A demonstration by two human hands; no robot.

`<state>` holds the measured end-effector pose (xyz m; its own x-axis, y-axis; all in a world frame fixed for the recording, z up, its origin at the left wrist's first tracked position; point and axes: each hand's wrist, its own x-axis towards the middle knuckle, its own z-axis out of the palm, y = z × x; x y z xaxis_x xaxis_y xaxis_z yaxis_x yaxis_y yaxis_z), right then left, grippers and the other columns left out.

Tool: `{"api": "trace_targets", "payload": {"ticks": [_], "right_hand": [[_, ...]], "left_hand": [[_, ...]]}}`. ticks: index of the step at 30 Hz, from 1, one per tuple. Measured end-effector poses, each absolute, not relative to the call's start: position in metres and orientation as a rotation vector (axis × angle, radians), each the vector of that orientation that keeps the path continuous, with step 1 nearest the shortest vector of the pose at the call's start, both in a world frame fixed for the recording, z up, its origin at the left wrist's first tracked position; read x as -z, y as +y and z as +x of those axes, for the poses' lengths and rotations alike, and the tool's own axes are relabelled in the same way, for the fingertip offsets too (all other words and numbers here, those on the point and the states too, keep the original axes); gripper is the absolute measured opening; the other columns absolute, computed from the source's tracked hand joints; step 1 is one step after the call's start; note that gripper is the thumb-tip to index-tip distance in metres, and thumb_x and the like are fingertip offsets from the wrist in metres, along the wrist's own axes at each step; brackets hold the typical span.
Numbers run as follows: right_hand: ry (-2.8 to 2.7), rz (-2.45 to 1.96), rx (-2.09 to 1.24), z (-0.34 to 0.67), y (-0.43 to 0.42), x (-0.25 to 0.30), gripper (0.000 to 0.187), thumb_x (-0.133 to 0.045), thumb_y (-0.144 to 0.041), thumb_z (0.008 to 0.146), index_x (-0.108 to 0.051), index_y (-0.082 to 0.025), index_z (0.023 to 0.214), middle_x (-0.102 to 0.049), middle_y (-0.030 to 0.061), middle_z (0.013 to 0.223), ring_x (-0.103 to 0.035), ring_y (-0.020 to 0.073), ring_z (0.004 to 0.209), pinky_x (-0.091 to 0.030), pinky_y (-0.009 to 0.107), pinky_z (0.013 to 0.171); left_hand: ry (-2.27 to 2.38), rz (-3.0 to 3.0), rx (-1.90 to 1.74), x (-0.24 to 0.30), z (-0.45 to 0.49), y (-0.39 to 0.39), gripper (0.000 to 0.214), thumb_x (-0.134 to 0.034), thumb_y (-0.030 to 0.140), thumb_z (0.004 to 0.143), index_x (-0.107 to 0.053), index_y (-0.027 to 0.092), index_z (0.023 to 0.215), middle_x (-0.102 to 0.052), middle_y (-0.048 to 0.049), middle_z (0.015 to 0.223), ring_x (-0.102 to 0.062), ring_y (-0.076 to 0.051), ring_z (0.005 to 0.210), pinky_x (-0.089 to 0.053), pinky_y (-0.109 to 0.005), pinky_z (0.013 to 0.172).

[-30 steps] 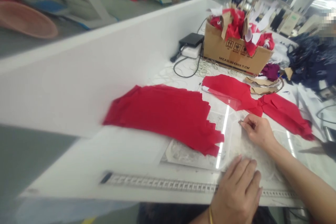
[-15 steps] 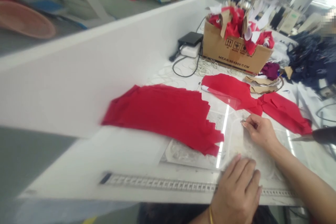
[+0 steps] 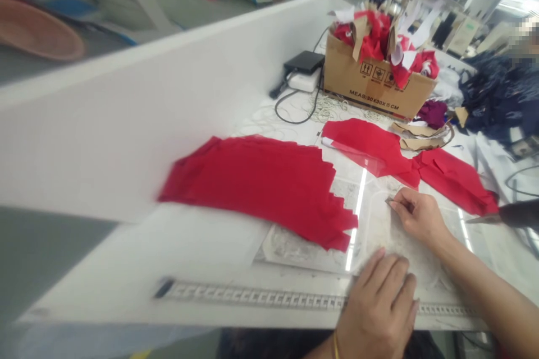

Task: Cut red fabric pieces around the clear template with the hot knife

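A clear, glossy sheet [image 3: 301,249] lies flat, near and right of centre; a tiny dark piece [image 3: 388,200], shape unclear, is pinched over it.

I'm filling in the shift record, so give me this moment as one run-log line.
left hand: flat over measuring tape | right hand: pinching small item, identity unclear | red fabric stack: partly on clear sheet

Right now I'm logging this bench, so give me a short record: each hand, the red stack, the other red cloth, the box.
Left hand: back upward, over part of the tape
Right hand: pinches a small thing, too small to identify
Red stack: left of both hands, stepped edge towards them
Other red cloth: beyond the right hand
Box: at the back, scraps sticking out
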<state>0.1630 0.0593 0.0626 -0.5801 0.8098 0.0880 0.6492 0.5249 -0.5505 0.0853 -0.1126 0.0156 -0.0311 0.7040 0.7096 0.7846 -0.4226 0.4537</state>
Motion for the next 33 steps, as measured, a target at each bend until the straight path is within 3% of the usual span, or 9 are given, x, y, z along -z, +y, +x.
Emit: {"api": "trace_targets", "payload": {"ticks": [18,33], "right_hand": [[-2.431,-1.223,-0.664,0.157,0.067,-0.062,0.021,-0.056,-0.032,0.077,-0.049,-0.022,0.06,-0.052,-0.0019,0.053,-0.042,0.013,0.05,-0.032,0.026,0.053],[-2.41,-1.211,-0.692,0.148,0.067,-0.061,0.02,-0.055,-0.032,0.078,-0.049,-0.022,0.062,-0.053,-0.0013,0.055,-0.045,0.0141,0.052,-0.034,0.027,0.054]], "left_hand": [[-1.639,-2.091,1.489,-0.017,0.085,-0.112,0.025,-0.045,0.015,0.098,-0.069,0.009,0.102,-0.072,-0.0122,0.105,-0.067,-0.024,0.106,-0.053,-0.042,0.107],[-1.625,-2.071,1.507,-0.017,0.085,-0.11,0.023,-0.047,0.012,0.094,-0.068,0.009,0.102,-0.073,-0.0128,0.102,-0.068,-0.024,0.102,-0.056,-0.04,0.099]]}}
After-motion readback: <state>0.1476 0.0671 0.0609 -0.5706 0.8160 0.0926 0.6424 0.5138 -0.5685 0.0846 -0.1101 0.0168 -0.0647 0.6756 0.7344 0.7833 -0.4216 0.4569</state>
